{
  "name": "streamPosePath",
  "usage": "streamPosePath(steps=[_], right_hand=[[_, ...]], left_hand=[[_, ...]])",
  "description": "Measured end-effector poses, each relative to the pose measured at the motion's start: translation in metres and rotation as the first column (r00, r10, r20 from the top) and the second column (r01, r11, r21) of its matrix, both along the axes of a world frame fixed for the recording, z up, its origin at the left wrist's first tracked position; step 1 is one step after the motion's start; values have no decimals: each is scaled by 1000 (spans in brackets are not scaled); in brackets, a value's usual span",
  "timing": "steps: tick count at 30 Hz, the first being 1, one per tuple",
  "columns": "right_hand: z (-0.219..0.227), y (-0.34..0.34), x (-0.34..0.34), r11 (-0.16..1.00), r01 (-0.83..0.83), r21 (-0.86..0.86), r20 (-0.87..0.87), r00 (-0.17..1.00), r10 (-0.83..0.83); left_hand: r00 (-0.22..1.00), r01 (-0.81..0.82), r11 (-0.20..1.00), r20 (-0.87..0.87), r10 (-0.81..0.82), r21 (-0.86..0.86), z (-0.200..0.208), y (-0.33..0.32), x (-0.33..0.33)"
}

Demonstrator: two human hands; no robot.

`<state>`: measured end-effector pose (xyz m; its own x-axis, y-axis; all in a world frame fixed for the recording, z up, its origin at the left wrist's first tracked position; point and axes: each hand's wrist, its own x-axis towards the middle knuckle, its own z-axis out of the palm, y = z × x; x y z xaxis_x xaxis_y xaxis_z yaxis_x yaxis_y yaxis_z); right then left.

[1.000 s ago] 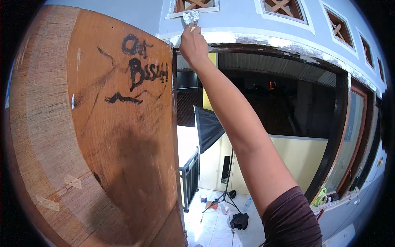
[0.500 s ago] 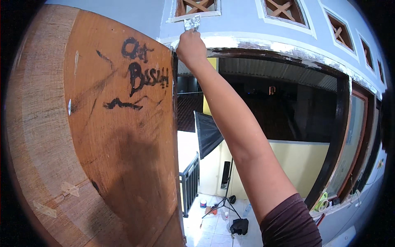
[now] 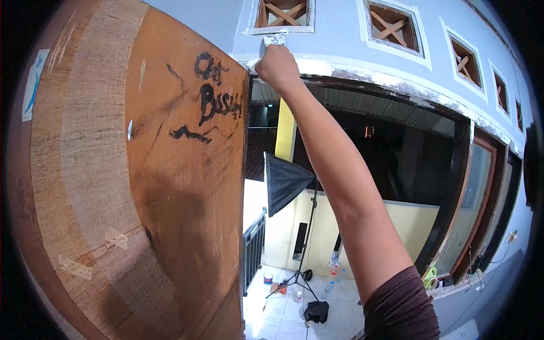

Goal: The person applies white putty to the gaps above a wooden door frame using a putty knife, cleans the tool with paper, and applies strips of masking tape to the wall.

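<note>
Right hand: I see my right hand (image 3: 277,67) raised high overhead, fist closed around a crumpled pale rag (image 3: 275,39).
Rag: whitish grey, bunched and wrinkled, only a small wad shows above my knuckles. It is pressed against the grey-blue wall (image 3: 340,34), just under the lower edge of a vent opening (image 3: 282,12) with a wooden cross inside.
Wall strip: just below the hand runs a white band (image 3: 396,85) with chipped, flaking paint above the dark door frame (image 3: 453,170).
Left hand: not in my view.
Board: a large brown plywood board (image 3: 141,198) with black scrawled marks fills the left side, its edge near my wrist.
Below: a softbox on a light stand (image 3: 286,181) stands on the tiled floor (image 3: 277,314), well below.
</note>
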<state>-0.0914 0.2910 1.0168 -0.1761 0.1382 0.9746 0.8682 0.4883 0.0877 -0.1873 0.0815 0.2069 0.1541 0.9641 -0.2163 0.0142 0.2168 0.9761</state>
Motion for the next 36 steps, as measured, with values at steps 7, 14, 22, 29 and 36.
streamPosePath(steps=[7,14,22,29,36], right_hand=[[-18,24,18,992,91,82,30,995,-94],[-5,35,11,977,166,137,14,985,-170],[0,56,13,966,228,124,-10,974,-228],[4,31,7,984,171,53,16,985,-172],[2,17,18,984,175,20,61,982,-176]], left_hand=[[1000,30,1000,2,-30,8,-4,-4,-2],[999,32,999,-4,-32,1,-7,-10,-4],[1000,28,1000,-14,-28,-11,-13,-16,-6],[1000,26,1000,-14,-26,-8,-16,-21,-7],[999,43,999,-8,-43,8,-20,-29,-5]])
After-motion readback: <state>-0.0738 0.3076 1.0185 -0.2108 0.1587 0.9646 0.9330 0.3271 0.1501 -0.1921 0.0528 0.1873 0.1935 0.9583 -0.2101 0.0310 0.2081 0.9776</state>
